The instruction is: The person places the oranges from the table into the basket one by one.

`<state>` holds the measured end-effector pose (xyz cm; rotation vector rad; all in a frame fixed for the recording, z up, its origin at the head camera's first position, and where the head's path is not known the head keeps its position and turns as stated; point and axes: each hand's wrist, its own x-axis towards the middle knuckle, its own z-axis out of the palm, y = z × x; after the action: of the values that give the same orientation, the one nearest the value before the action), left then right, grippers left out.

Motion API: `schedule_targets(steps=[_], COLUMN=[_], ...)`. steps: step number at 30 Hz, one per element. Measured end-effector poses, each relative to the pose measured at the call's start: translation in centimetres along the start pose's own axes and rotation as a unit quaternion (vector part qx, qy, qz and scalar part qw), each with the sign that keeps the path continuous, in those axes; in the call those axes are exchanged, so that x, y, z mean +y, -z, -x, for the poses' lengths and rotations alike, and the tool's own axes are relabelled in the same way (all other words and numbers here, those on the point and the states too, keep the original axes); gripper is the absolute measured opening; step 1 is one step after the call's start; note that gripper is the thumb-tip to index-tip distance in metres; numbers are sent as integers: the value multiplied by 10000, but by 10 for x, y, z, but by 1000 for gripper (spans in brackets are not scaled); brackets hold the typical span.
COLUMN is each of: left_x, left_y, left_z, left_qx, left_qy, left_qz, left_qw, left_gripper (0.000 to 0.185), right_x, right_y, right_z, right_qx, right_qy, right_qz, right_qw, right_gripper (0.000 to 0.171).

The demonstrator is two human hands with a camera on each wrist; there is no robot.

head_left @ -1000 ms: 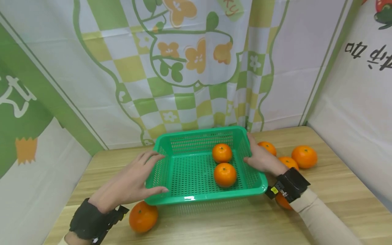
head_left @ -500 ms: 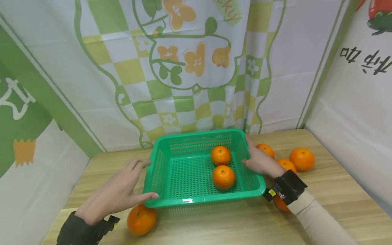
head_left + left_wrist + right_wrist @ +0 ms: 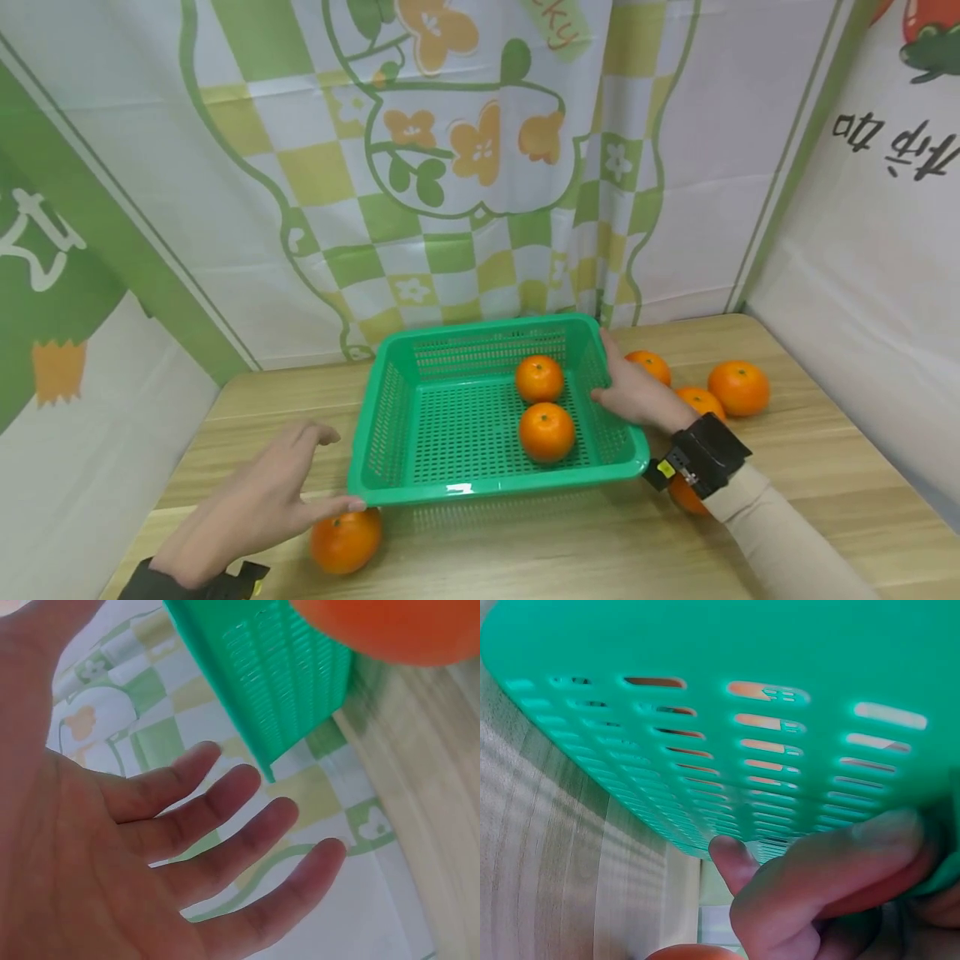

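Here the green basket (image 3: 491, 412) sits on the wooden surface (image 3: 810, 467), with two oranges inside it: one orange (image 3: 539, 378) toward the far wall of the basket and a second orange (image 3: 547, 432) just nearer than it. The right hand (image 3: 637, 392) holds the right rim of the basket; in the right wrist view its fingers (image 3: 817, 877) are curled under the slotted wall, so this grip is clamped on the basket. The left hand (image 3: 251, 504) is off the basket, at its near left corner, with fingers spread and relaxed and nothing in them; the thumb tip is close to the basket rim. A loose orange (image 3: 345, 540) lies on the surface just under that corner, beside the left hand. Three more oranges (image 3: 738, 387) lie to the right of the basket, and one more is partly hidden under the right wrist.

As a judgement, the risk is in the one-sided hold. If the basket is lifted or pulled by the right rim alone, it may tilt and the two oranges inside may roll to the low side or out. Also the loose orange at the near left corner can roll off the surface edge if the basket or the left hand bumps it.
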<state>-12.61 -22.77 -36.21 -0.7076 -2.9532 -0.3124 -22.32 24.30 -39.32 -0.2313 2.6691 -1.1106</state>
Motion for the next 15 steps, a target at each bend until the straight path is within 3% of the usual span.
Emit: schedule_targets(steps=[10, 15], left_x=[-5, -5], left_y=[-16, -25], left_z=[7, 2], left_qx=[-789, -1103], left_qy=[425, 378], left_qz=[317, 640], left_qw=[9955, 9911], left_gripper=[103, 104], right_x=[0, 2], right_y=[-1, -1], right_z=[-2, -2], right_qx=[-1, 28], right_qy=[-28, 62], right_qz=[76, 74], right_qw=[10000, 9999], right_gripper=[104, 104])
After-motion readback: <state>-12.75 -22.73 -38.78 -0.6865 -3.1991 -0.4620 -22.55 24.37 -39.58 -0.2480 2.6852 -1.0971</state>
